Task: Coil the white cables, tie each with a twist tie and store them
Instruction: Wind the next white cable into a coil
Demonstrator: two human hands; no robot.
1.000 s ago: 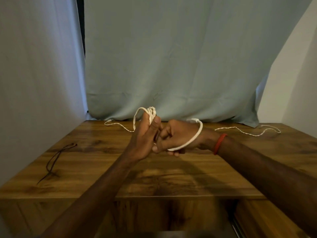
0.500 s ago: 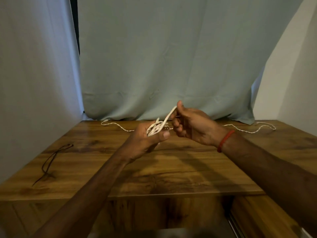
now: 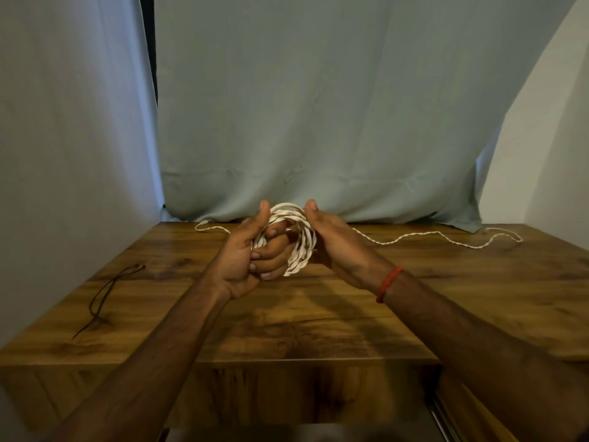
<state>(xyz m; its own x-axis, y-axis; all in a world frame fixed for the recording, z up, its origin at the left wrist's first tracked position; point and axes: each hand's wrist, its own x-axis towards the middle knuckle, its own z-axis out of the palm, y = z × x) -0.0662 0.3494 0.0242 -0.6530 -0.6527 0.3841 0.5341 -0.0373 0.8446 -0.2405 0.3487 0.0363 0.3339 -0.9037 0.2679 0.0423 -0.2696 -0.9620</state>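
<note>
Together, two hands hold a coil of white cable

Both forearms reach forward over the wooden worktop (image 3: 318, 330) and meet above its middle. The left hand (image 3: 251, 253) is turned palm inward, thumb pointing up, with its fingers (image 3: 271, 250) curled through the middle of the coil (image 3: 299, 237), gripping the loops. The right hand (image 3: 334, 240) faces it, palm toward the coil, thumb raised, pressed against the coil's right side; its fingers are hidden behind the loops, so how far they close cannot be told. A red thread band (image 3: 389, 283) circles the right wrist.

The coil stands roughly upright between the palms, above the worktop. From it a loose tail of cable (image 3: 446, 239) trails right along the far edge, and another stretch (image 3: 212, 228) lies at the far left. A thin dark tie (image 3: 105, 295) lies well apart near the left edge.
</note>
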